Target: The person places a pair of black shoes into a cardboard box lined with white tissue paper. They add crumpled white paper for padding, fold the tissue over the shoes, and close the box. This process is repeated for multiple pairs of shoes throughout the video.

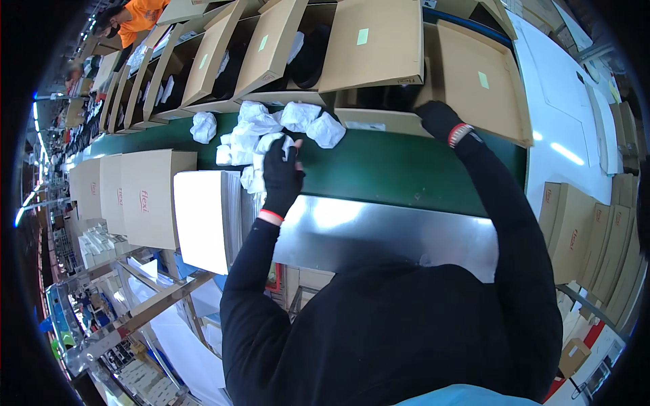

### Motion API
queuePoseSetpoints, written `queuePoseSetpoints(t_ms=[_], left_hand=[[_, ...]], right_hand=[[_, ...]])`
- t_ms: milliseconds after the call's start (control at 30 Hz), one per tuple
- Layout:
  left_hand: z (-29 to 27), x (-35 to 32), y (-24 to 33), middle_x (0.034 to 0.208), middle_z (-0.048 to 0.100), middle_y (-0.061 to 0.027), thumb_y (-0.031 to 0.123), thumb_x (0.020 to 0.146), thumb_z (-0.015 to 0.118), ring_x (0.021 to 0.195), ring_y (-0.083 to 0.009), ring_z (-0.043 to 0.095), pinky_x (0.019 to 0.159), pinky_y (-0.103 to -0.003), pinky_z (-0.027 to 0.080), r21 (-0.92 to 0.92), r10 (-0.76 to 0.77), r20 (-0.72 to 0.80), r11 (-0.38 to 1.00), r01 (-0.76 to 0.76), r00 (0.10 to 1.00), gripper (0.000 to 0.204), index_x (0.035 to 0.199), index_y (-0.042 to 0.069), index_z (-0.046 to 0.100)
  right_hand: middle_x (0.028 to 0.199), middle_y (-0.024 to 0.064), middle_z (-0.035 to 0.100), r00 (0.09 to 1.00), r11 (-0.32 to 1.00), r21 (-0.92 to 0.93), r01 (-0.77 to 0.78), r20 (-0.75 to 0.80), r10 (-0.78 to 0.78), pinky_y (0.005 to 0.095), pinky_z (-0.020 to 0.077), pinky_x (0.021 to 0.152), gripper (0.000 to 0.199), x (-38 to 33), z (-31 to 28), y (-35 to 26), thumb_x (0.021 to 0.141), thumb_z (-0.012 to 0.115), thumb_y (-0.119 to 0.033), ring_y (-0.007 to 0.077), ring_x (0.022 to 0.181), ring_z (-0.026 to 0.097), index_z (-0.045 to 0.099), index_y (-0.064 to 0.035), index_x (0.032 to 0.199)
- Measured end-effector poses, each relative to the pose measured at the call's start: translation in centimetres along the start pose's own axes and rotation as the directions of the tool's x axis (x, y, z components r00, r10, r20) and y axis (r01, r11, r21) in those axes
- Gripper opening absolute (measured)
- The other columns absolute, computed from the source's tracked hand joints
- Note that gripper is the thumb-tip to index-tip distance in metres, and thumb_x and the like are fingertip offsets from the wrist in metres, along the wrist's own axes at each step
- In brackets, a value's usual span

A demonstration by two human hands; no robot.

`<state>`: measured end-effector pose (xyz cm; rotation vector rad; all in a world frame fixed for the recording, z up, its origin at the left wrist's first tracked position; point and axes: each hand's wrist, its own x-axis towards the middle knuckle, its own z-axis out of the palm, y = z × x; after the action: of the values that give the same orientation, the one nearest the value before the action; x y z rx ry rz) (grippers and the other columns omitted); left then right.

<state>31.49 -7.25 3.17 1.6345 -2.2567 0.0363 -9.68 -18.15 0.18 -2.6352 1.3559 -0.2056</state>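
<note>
A pile of crumpled white paper wads (252,123) lies on the green conveyor belt (406,169). My left hand (283,177), in a black glove with bare fingertips, is at the pile's right side, its fingers closed around one wad. To the right, my gloved right hand (439,120) grips the front corner of an open cardboard shoe box (386,122); its fingertips are partly hidden. Dark shoes show dimly inside this box. Its brown lid (484,81) is tilted back on the right, with a small pale green label.
Several open shoe boxes (271,47) with dark shoes stand in a row along the belt's far side. At the near left are a stack of white paper sheets (201,220) and upright cartons (156,199). More cartons (572,233) stand at right. A person in orange (141,17) is at far left.
</note>
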Motion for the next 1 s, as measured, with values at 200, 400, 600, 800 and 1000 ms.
queuePoseSetpoints(t_ms=[200, 400, 600, 800, 1000], left_hand=[[0.8, -0.3, 12.3, 0.130, 0.048, -0.0198, 0.008, 0.069, 0.065, 0.118, -0.0391, 0.048, 0.098, -0.047, 0.040, -0.404, 0.259, -0.062, 0.877, -0.261, 0.964, 0.064, 0.131, 0.009, 0.050], [-1.2, -1.5, 26.6, 0.138, 0.039, -0.0261, 0.040, 0.076, 0.071, 0.126, -0.0447, 0.039, 0.101, -0.049, 0.037, -0.639, 0.253, 0.037, 0.750, -0.171, 0.967, 0.080, 0.140, 0.006, 0.038], [-0.8, -0.1, 31.6, 0.143, 0.032, -0.0263, 0.066, 0.062, 0.073, 0.135, -0.0400, 0.030, 0.096, -0.049, 0.044, -0.391, 0.348, 0.501, 0.908, -0.151, 0.792, 0.099, 0.138, 0.008, 0.045], [-0.1, -2.7, 34.1, 0.138, 0.037, -0.0255, 0.047, 0.076, 0.066, 0.129, -0.0401, 0.036, 0.104, -0.050, 0.032, -0.310, 0.388, 0.250, 0.900, -0.307, 0.887, 0.071, 0.134, 0.013, 0.045], [1.9, -3.6, 29.4, 0.112, 0.058, -0.0219, 0.045, 0.077, 0.067, 0.099, -0.0388, 0.061, 0.084, -0.047, 0.049, -0.521, 0.133, 0.243, 0.853, 0.014, 0.961, 0.051, 0.111, 0.008, 0.059]], right_hand=[[0.094, 0.0174, 0.066, 0.932, 0.961, 0.116, -0.251, 0.297, 0.208, 0.0460, 0.0483, 0.080, 0.029, -16.2, -8.7, -8.6, 0.078, 0.058, -0.015, 0.0343, 0.090, 0.062, 0.067, -0.0073, 0.104], [0.084, 0.0186, 0.066, 0.928, 0.906, 0.250, -0.342, 0.240, 0.284, 0.0466, 0.0500, 0.069, 0.031, -29.0, -0.8, -18.2, 0.088, 0.050, -0.017, 0.0330, 0.078, 0.065, 0.063, -0.0094, 0.116], [0.080, 0.0171, 0.066, 0.922, 0.870, 0.319, -0.375, 0.222, 0.317, 0.0461, 0.0501, 0.062, 0.032, -29.3, 0.8, -23.2, 0.092, 0.047, -0.021, 0.0339, 0.071, 0.065, 0.059, -0.0101, 0.119], [0.079, 0.0176, 0.066, 0.921, 0.917, 0.210, -0.340, 0.274, 0.278, 0.0477, 0.0494, 0.063, 0.029, -30.1, 1.7, -22.8, 0.088, 0.049, -0.020, 0.0344, 0.072, 0.065, 0.062, -0.0073, 0.110], [0.075, 0.0159, 0.063, 0.976, 0.982, 0.170, -0.086, 0.213, 0.049, 0.0475, 0.0479, 0.065, 0.018, -30.5, 1.5, -22.4, 0.081, 0.057, -0.020, 0.0335, 0.072, 0.063, 0.068, -0.0063, 0.083]])
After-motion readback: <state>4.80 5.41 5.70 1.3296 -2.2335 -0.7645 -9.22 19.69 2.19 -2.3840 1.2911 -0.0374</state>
